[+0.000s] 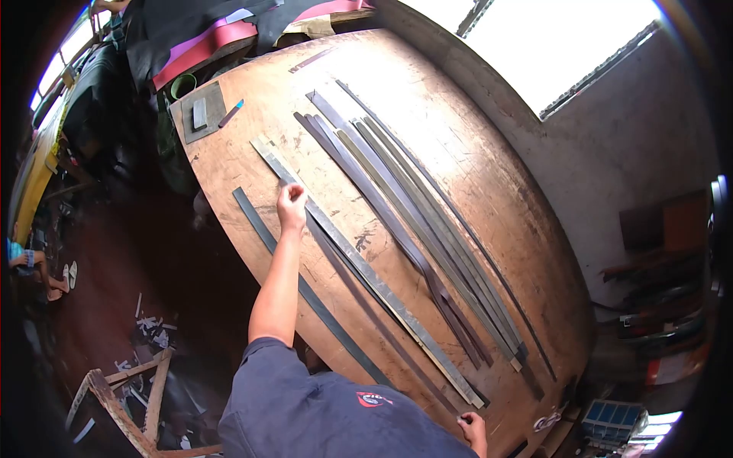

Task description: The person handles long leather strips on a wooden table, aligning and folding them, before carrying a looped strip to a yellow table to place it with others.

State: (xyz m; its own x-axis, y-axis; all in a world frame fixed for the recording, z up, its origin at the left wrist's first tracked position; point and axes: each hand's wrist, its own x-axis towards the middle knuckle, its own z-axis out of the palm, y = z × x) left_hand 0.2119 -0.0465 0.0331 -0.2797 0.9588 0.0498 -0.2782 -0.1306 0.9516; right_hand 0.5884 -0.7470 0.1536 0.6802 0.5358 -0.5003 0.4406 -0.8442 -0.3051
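My left hand (292, 204) is closed in a pinch beside the long metal straightedge (366, 278), near its upper part. A thin dark brown strip (382, 327), apparently leather, runs along the near side of the straightedge from about my left hand to my right hand. At its lower end my right hand (475, 431) is closed, fingertips together on the strip's tip. What the left fingertips pinch is partly hidden; it appears to be the strip's upper end. Closer to the table's near edge lies a wider black strip (332, 320).
Several long brown and grey strips (427, 206) lie on the wooden table (504, 191) beyond the straightedge. A grey board (202, 126) with a small block and a blue-tipped tool (230, 113) are at the far left corner. A wooden frame (153, 404) and scraps are on the floor.
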